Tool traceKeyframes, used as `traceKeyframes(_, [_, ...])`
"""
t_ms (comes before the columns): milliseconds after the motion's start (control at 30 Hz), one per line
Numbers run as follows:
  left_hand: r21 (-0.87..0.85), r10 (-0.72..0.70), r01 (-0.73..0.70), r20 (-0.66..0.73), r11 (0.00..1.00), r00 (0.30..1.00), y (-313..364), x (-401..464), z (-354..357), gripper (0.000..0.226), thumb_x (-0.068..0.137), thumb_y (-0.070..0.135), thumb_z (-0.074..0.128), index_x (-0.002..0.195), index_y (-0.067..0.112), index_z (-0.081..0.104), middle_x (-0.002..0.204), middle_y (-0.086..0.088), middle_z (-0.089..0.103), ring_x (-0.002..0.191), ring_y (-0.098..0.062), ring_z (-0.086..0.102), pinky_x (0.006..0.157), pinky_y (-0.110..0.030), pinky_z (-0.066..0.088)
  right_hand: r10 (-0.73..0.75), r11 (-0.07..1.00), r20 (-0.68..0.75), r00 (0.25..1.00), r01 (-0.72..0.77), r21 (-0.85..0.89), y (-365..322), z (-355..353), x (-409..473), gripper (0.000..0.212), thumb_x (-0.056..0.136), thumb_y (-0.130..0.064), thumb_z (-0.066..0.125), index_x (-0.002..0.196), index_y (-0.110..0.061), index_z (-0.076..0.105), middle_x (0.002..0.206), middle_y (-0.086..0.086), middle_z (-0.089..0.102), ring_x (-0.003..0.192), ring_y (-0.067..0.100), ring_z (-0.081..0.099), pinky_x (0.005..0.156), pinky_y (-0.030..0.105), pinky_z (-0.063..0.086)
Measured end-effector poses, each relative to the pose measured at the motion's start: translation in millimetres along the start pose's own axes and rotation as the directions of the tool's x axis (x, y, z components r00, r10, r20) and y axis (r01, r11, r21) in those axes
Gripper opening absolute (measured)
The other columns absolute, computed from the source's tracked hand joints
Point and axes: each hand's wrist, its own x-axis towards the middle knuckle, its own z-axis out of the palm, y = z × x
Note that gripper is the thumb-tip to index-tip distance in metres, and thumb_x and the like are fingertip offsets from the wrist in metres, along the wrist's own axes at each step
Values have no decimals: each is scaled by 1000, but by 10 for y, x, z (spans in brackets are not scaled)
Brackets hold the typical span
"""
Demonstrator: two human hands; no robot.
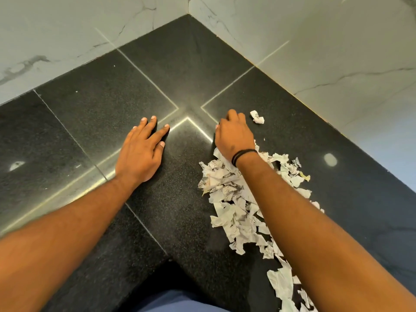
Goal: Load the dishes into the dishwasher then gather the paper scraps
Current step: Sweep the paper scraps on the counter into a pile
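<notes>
A heap of torn white paper scraps [234,199] lies on the black granite countertop [184,68], stretching from my right wrist toward the lower right. One stray scrap [257,117] sits apart, just right of my right hand [234,136]. That hand rests on the counter at the far end of the heap, its fingers curled down; whether they hold paper is hidden. My left hand [141,152] lies flat on the bare counter left of the heap, fingers spread and straight.
White marble wall tiles [337,52] meet in a corner behind the countertop. The counter's inner front edge [171,260] cuts in at the bottom centre, with blue clothing below it. No dishes or dishwasher are in view.
</notes>
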Motion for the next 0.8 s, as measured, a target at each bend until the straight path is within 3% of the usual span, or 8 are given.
traceKeyframes(133, [12,-4,4,0,1000,1000,1,-2,9,52,105,40,29,155,31,39,166,-5,26,155,-26,17,126,-46,18,-26,1000,-55,998,27,9,-4,10,-417,29,99,-19,45,96,-5,70,110,7,55,99,23,49,84,35,48])
traceKeyframes(233, [12,-7,7,-2,1000,1000,-10,-9,14,48,107,35,37,155,31,38,166,-5,25,155,-25,16,126,-45,16,25,1000,-48,999,-25,-7,-199,-47,-557,32,100,-29,45,103,-8,69,111,10,59,103,26,52,93,39,47])
traceKeyframes(367, [15,0,0,-11,1000,1000,-18,-5,14,48,106,33,38,154,30,40,166,-6,27,155,-27,19,125,-45,18,-137,990,-42,990,135,-32,-674,112,-846,43,96,-38,48,126,-12,61,135,14,53,132,35,43,114,56,31])
traceKeyframes(433, [12,10,-10,-16,1000,1000,-14,-2,12,49,106,33,37,154,29,41,165,-7,28,154,-29,20,125,-46,20,-197,979,10,980,197,-45,-791,286,-1021,49,97,-34,48,139,-9,53,149,14,45,142,37,34,119,56,23])
traceKeyframes(500, [8,6,-6,-15,1000,1000,-5,1,15,48,106,30,42,154,28,42,165,-8,28,154,-29,20,125,-47,20,-202,978,2,979,202,-44,-733,404,-1139,50,98,-27,52,144,-8,49,153,14,42,144,37,34,119,55,26])
traceKeyframes(667, [1,0,0,-20,1000,1000,8,-6,2,48,106,29,43,154,29,41,166,-7,27,155,-28,19,125,-46,18,-169,984,-21,985,168,-58,-405,418,-1307,51,93,-9,57,144,-8,51,153,8,43,143,35,37,120,53,23])
traceKeyframes(800, [3,-16,16,-10,1000,1000,19,-9,-3,49,106,32,40,155,30,39,167,-5,25,155,-25,16,126,-45,16,-105,994,-51,993,104,-11,-487,272,-1368,50,94,-10,50,144,-5,48,154,12,42,146,35,31,122,53,18])
